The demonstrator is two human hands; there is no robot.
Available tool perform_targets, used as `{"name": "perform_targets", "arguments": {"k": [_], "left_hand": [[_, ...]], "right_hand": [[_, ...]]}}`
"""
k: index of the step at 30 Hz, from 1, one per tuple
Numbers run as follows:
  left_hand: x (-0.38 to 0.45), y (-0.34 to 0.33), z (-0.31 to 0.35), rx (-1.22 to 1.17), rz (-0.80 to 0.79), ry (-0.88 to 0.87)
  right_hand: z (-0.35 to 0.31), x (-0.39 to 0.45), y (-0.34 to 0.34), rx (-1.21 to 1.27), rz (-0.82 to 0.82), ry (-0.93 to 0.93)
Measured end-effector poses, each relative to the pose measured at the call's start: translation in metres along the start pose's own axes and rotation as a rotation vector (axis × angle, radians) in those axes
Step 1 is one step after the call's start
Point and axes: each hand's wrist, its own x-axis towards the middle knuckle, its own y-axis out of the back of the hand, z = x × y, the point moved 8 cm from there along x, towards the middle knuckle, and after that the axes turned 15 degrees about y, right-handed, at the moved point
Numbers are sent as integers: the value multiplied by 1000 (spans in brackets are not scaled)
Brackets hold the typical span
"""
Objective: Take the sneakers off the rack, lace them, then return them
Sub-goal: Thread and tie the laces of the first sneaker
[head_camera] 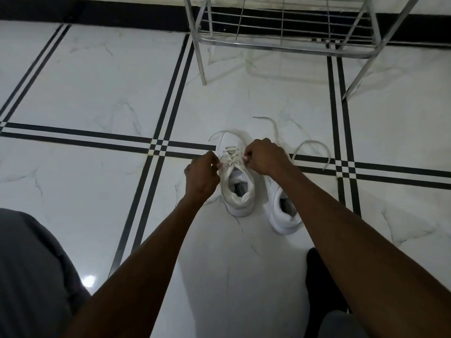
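Floor (97,93): glossy white marble-look tiles crossed by paired black inlay strips; a black skirting band runs along the far wall.

Rack (280,45): chrome tube frame with wire shelving, standing on the floor at the top of the view. The lowest shelf visible carries nothing; upper tiers are cut off by the frame edge.

Left sneaker (235,189): white, low-cut, upright on the floor in front of the rack and well apart from it, toe pointing toward the rack. Its lace (230,156) crosses the eyelets in several rows; a loose end loops out past the toe.

Right sneaker (283,211): white, just beside the first, heel nearer the camera, front part hidden under the person's right forearm. A loose lace (314,146) arcs over the floor beyond it; whether it is threaded cannot be told.

Left hand (202,174): at the left side of the left sneaker's eyelets, fingers pinched closed on the lace.

Right hand (264,157): at the right side of the same eyelets, fingers closed on the lace.

Grey trouser leg (31,276): lower left corner.
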Motion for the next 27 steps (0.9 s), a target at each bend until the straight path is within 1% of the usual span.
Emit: {"name": "perform_targets", "arguments": {"k": [3, 5, 6, 8, 10, 12, 14, 17, 19, 21, 23, 27], "left_hand": [[-3, 7, 7, 260, 81, -95], [-2, 11, 7, 378, 122, -135], [-2, 12, 8, 412, 138, -155], [-1, 12, 5, 431, 150, -176], [-3, 11, 6, 420, 147, -178], [-3, 10, 6, 391, 122, -136], [0, 8, 3, 304, 78, -77], [5, 3, -1, 129, -21, -59], [4, -2, 3, 69, -76, -67], [2, -3, 6, 49, -69, -61], [2, -2, 5, 16, -26, -52], [-2, -4, 4, 47, -32, -43]], "right_hand": [[3, -4, -2, -257, -2, 15], [4, -5, -7, -338, -30, 41], [5, -6, -9, -330, -47, 39], [6, -8, -11, -296, -66, 34], [3, -9, -9, -359, -40, 49], [3, -8, -6, -394, -43, 34], [5, -4, -7, -294, -57, 36], [4, -1, -15, 53, -86, 106], [3, -5, -16, 222, -32, 123], [5, -8, -16, 287, 9, 104], [4, -9, -15, 309, 24, 84], [-3, -8, -17, 267, -1, 97]]}}
